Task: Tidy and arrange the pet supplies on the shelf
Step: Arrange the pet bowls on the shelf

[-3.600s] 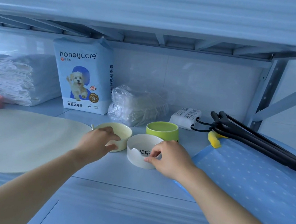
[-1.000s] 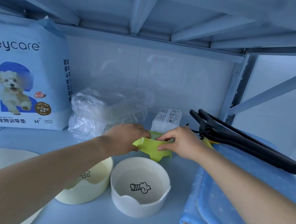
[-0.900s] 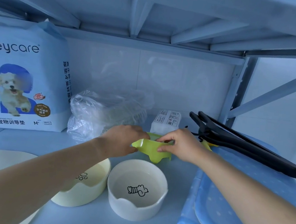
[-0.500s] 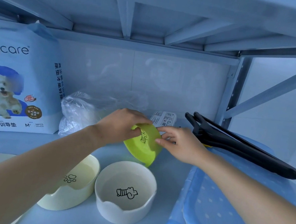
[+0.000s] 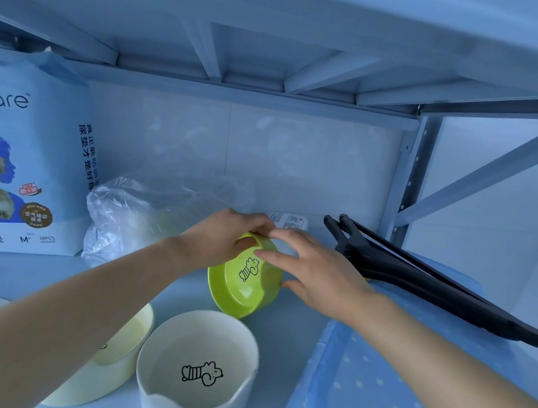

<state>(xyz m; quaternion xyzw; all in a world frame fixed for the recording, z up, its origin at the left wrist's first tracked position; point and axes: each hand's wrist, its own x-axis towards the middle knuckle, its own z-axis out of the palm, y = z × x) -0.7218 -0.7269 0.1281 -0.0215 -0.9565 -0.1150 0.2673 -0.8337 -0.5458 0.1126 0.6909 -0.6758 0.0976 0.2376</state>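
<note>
Green bowl (image 5: 244,277): tipped on its side above the shelf (image 5: 11,276), inside facing you, held between your hands.
Left hand (image 5: 222,237): your fingers curl over the top rim.
Right hand (image 5: 317,271): fingers spread along the bowl's right edge, thumb beneath.
White bowl (image 5: 197,370): upright in front, touching the cream bowl (image 5: 110,361).
Right side: black hangers (image 5: 428,279) on a blue dotted pad (image 5: 373,388).

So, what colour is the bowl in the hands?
Lime green, with a small black cartoon drawing inside the bowl. The head view shows it.
</note>
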